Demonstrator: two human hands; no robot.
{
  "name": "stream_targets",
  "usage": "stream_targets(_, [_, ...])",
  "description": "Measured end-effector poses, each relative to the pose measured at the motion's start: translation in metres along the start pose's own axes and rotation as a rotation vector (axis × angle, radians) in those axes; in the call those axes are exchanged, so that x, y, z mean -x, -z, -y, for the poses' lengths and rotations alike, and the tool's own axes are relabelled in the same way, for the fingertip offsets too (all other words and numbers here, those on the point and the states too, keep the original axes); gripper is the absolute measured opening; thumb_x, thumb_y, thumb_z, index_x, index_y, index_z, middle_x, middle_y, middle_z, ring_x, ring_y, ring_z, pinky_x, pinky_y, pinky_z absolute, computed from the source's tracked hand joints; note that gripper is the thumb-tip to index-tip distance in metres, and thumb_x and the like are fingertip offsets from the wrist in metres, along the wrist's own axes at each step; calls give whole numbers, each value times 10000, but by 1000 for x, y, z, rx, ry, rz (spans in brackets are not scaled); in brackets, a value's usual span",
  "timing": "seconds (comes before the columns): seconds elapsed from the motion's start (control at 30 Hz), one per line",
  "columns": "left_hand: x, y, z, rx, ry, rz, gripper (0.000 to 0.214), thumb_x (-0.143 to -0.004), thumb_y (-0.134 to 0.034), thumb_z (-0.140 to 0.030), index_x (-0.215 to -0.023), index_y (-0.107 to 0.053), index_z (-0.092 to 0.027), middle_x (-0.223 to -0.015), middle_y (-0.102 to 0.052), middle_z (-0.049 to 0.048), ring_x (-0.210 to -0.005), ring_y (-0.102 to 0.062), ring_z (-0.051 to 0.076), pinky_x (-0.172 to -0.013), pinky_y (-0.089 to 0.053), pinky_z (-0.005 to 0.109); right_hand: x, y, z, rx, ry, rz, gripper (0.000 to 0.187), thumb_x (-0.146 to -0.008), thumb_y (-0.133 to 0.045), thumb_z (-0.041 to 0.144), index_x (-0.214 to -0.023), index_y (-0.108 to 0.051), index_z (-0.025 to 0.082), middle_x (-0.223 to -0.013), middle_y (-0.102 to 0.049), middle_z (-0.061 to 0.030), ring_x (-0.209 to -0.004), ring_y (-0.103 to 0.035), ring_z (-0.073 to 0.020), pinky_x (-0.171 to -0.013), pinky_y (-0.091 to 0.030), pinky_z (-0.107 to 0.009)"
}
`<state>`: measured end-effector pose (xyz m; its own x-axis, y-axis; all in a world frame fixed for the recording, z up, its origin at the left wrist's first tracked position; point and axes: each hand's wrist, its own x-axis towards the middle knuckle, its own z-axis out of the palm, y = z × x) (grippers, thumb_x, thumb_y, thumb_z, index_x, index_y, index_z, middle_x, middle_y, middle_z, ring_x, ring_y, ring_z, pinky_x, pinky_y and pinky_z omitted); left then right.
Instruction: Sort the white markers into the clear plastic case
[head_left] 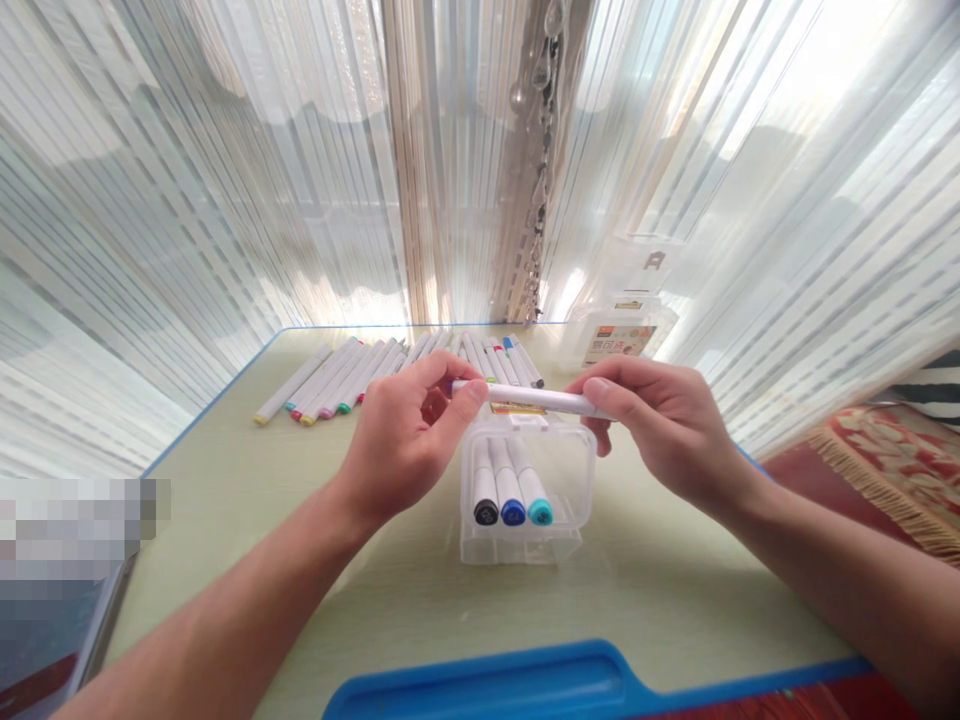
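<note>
A white marker [536,397] lies crosswise between my two hands, above a clear plastic box. My left hand [409,430] pinches its left end, where a bit of purple shows by the fingers. The other end is pinched by my right hand [660,420] between thumb and fingers. Below, the clear box [585,460] stands on the table with three markers in it, side by side: one black-capped [486,511], one blue-capped [513,512] and one turquoise-capped [540,511]. Beyond my hands, several white markers [352,380] with coloured ends lie in a row.
The pale green table [300,560] has a blue edge and a blue tray recess [487,690] at the front. A clear lid or case with a printed label [619,342] stands at the back right. String curtains [315,180] hang behind the table. A fringed patterned cloth [892,470] lies at the right.
</note>
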<state>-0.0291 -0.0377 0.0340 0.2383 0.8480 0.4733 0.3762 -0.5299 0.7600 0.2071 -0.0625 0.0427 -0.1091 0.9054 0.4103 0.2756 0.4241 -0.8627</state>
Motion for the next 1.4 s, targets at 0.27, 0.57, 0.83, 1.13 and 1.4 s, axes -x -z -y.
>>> stream_targets(0.27, [0,0,1,-7,-2,0,198,-939,-614,-342,-888,-689,-166,-626,-602,-5,-532,-520,113,-469,-374,236,-1,0,2,2,3,2,205,-937,-612,234,-781,-733,177,-549,-611,24,-446,-564,-89,-427,-460,-212])
stream_targets(0.57, [1,0,-2,-47,-11,-4,188,-935,-616,-332,-866,-684,-171,-644,-632,-2,-539,-545,116,-479,-395,236,1,1,0,8,1,0,204,-937,-623,255,-783,-737,186,-559,-619,16,-459,-568,-101,-429,-470,-221])
stream_targets(0.83, [1,0,-3,-59,-11,5,194,-936,-604,-330,-866,-688,-169,-622,-615,-9,-527,-536,115,-479,-385,243,1,1,2,12,6,2,201,-936,-619,238,-781,-734,182,-558,-624,19,-461,-570,-95,-438,-471,-217])
stream_targets(1.13, [1,0,-4,-117,-40,8,203,-942,-584,-320,-866,-688,-164,-637,-623,-11,-553,-572,121,-519,-417,252,1,1,1,14,3,6,195,-936,-616,235,-792,-734,178,-568,-626,18,-469,-570,-94,-441,-471,-217])
stream_targets(1.4, [0,2,-5,-151,-52,25,219,-953,-559,-313,-871,-685,-154,-639,-617,-16,-553,-561,113,-522,-415,250,2,2,3,24,16,13,199,-938,-614,234,-789,-729,168,-560,-622,22,-470,-569,-89,-445,-469,-209])
